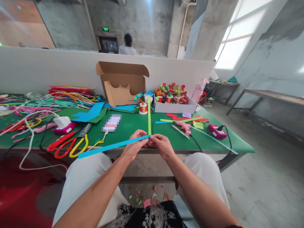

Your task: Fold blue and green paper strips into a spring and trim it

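Observation:
A blue paper strip [102,148] and a yellow-green paper strip [149,118] meet at a corner between my hands, over the table's front edge. The blue one runs out to the left and the green one points away from me. My right hand [162,145] pinches that corner between thumb and fingers. Close beside it, my left hand [134,147] is closed on the blue strip near the same end; some of its fingers are hidden. Beyond the strips stands a small figure in a white-and-red cup [143,108] with a blue paper head.
On the green table [128,126] lie large scissors [82,136], a phone [111,123], a pink glue gun [184,127], paper strips and purple power sockets [217,131]. A cardboard box [125,80] and a white box [174,108] of finished figures stand behind. A person [128,46] is beyond the partition.

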